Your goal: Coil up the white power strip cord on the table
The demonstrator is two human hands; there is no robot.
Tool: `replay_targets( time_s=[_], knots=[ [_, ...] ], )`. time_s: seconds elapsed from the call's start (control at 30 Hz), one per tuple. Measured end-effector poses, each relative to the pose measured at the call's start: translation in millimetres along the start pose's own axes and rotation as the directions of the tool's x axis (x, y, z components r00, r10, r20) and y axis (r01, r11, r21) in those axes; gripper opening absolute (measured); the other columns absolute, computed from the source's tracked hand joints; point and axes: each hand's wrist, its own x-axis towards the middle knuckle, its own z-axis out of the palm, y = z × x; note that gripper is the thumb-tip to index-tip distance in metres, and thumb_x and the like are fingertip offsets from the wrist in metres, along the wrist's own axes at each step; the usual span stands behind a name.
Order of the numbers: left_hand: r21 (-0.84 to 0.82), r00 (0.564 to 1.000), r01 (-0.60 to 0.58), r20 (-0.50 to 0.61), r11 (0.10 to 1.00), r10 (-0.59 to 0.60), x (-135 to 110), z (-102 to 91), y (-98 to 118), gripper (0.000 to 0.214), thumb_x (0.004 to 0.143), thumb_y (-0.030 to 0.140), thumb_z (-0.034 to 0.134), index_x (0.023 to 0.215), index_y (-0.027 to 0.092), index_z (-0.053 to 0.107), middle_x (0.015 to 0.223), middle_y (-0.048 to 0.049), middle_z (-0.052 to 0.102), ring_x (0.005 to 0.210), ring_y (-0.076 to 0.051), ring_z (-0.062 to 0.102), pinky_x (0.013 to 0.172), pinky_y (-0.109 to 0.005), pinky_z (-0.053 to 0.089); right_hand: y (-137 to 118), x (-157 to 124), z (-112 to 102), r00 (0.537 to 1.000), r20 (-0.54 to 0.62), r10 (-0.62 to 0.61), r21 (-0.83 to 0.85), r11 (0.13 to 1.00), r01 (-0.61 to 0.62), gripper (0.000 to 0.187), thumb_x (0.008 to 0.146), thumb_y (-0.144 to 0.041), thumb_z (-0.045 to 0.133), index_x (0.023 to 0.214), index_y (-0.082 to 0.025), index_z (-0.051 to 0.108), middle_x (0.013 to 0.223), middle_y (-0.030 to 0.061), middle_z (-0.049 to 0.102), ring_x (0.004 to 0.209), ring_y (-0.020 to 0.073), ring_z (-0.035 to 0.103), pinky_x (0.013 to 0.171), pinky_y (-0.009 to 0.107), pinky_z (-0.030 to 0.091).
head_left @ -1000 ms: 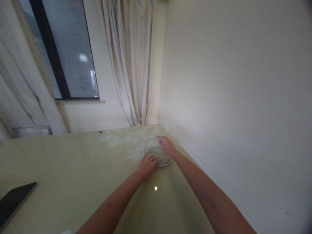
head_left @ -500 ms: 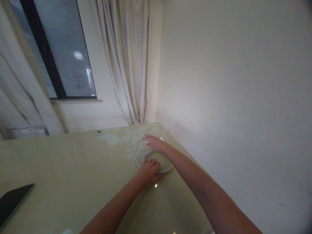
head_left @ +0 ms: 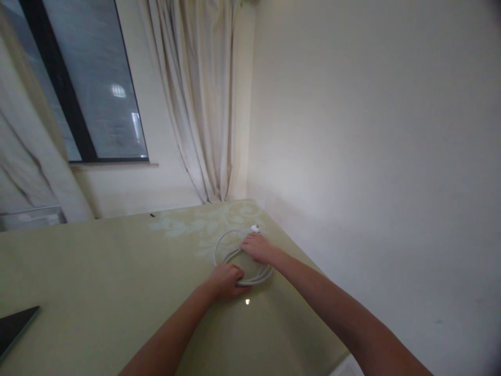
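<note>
A white cable [head_left: 256,280] lies in loose loops near the far right corner of the table. My left hand [head_left: 227,279] is closed around the near left side of the loops, thumb below and fingers over the cable. At the far side of the coil, my right hand [head_left: 257,247] has its fingers curled down on the cable. A white plug [head_left: 255,228] sits just beyond my right hand. One thinner loop of the cable bows out to the left, between the two hands.
The greenish table [head_left: 117,282] meets a bare wall [head_left: 352,156] on the right. A dark flat panel [head_left: 18,326] shows at the left edge. Near the back edge lies a small black object [head_left: 152,215]. Curtains [head_left: 199,104] and a window [head_left: 90,78] stand behind.
My right hand has come down and nearer, from outstretched fingers to a hold on the loops. My left hand has shifted slightly left with the cable. The plug is now more visible.
</note>
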Motion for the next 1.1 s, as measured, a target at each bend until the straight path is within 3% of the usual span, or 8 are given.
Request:
replay_targets(
  time_s=[0.17,0.3,0.4,0.53,0.6,0.7,0.83,1.1],
  knots=[
    [-0.011,0.979,0.203,-0.033,0.979,-0.203,-0.6,-5.3,-17.9,0.02,0.085,0.026,0.059,0.089,0.025,0.079,0.094,-0.0091,0.078,0.093,-0.027,0.071,0.079,-0.034,0.051,-3.0,0.0,3.2,0.994,-0.023,0.111,0.041,0.993,-0.11,0.019,0.092,-0.014,0.059,0.103,-0.014,0.075,0.105,0.0154,0.076,0.103,0.0261,0.067,0.094,0.037,0.047],
    [-0.023,0.952,0.302,-0.037,0.953,-0.302,3.3,-4.6,-21.0,0.022,0.082,0.022,0.059,0.088,0.024,0.08,0.094,-0.011,0.078,0.093,-0.028,0.073,0.08,-0.035,0.052,-8.9,-12.1,3.3,0.984,-0.044,0.172,0.098,0.981,-0.167,0.022,0.099,-0.022,0.054,0.101,-0.017,0.075,0.097,0.0091,0.077,0.093,0.0219,0.067,0.089,0.033,0.046],
    [-0.038,0.946,0.321,-0.041,0.946,-0.322,7.7,-5.1,-20.2,0.022,0.085,0.026,0.059,0.09,0.025,0.08,0.094,-0.0114,0.078,0.094,-0.028,0.073,0.081,-0.036,0.052,-14.9,-28.5,3.2,0.988,-0.092,0.121,0.134,0.985,-0.109,0.032,0.103,-0.043,0.054,0.104,-0.019,0.074,0.103,0.0085,0.075,0.103,0.0229,0.064,0.099,0.036,0.043],
    [-0.051,0.938,0.338,-0.064,0.94,-0.341,14.9,-6.5,-20.4,0.024,0.089,0.029,0.057,0.091,0.024,0.08,0.095,-0.0125,0.078,0.092,-0.029,0.073,0.08,-0.037,0.052,-22.4,-46.4,11.1,0.988,-0.147,0.039,0.158,0.987,-0.016,0.065,0.087,-0.072,0.065,0.12,-0.016,0.068,0.115,0.0151,0.069,0.112,0.03,0.058,0.105,0.044,0.042],
    [-0.054,0.938,0.334,-0.081,0.941,-0.338,17.7,-6.1,-20.1,0.024,0.091,0.029,0.056,0.09,0.023,0.079,0.094,-0.013,0.077,0.092,-0.029,0.073,0.08,-0.038,0.052,-23.1,-48.6,17.2,0.989,-0.126,0.084,0.164,0.984,-0.062,0.057,0.092,-0.065,0.064,0.123,-0.017,0.066,0.119,0.0162,0.068,0.114,0.0309,0.058,0.105,0.045,0.043],
    [-0.056,0.95,0.281,-0.124,0.958,-0.286,18.0,-4.2,-19.5,0.02,0.093,0.032,0.058,0.095,0.022,0.075,0.099,-0.0121,0.076,0.099,-0.029,0.071,0.089,-0.039,0.051,-13.5,-44.5,24.2,0.982,-0.086,0.167,0.207,0.967,-0.146,0.033,0.096,-0.032,0.065,0.125,-0.017,0.065,0.127,0.0156,0.067,0.123,0.0297,0.056,0.109,0.045,0.041],
    [-0.045,0.96,0.186,-0.203,0.981,-0.192,18.2,1.8,-18.8,0.027,0.098,0.041,0.055,0.114,0.022,0.066,0.123,-0.0114,0.069,0.122,-0.028,0.06,0.11,-0.042,0.04,15.0,-33.5,31.3,0.959,-0.094,0.266,0.264,0.936,-0.233,0.048,0.087,-0.007,0.059,0.132,-0.021,0.064,0.147,0.0125,0.059,0.136,0.025,0.052,0.116,0.041,0.038],
    [-0.034,0.917,0.278,-0.289,0.96,-0.276,61.7,31.8,-3.2,0.032,0.106,0.033,0.036,0.112,0.016,0.063,0.124,-0.0169,0.063,0.123,-0.032,0.057,0.109,-0.049,0.041,37.6,-16.1,50.0,0.864,-0.141,0.484,0.337,0.844,-0.418,0.062,0.084,-0.002,0.05,0.142,-0.021,0.062,0.162,0.0096,0.046,0.15,0.0256,0.04,0.123,0.045,0.03]
  ],
)
